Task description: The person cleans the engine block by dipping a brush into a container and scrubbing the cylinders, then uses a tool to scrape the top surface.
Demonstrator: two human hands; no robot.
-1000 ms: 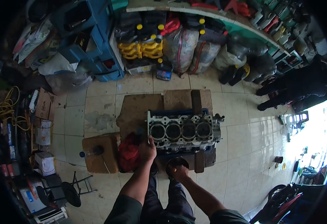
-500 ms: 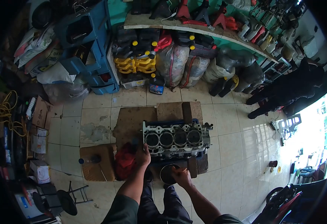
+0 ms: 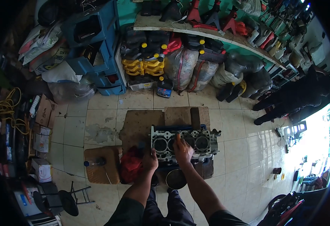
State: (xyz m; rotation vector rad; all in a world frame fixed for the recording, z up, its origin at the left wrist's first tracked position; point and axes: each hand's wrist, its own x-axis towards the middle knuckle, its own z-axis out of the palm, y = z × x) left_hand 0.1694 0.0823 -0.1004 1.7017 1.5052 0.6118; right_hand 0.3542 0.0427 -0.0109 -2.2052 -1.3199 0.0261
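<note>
A metal engine block (image 3: 159, 133) with a row of round cylinder bores lies on cardboard on the tiled floor. My left hand (image 3: 150, 160) is at the block's near left corner, its thumb pointing up along the edge; its other fingers are hidden. Over the middle bores is my right hand (image 3: 183, 150), fingers closed around something small and orange at the fingertips. A round dark container with a pale rim (image 3: 176, 179) sits just below the block, near my feet. Red cloth (image 3: 131, 165) lies left of my left hand.
Cardboard with a bottle (image 3: 95, 162) lies at left, near a black stool (image 3: 67, 202). Blue bins (image 3: 108, 67), filled sacks (image 3: 181, 67) and a shelf (image 3: 206, 34) line the back. Another person (image 3: 298, 92) in dark clothes is at the right.
My right hand has moved up from the round container onto the engine block. My left hand stays at the block's left corner. The whole view has shifted slightly.
</note>
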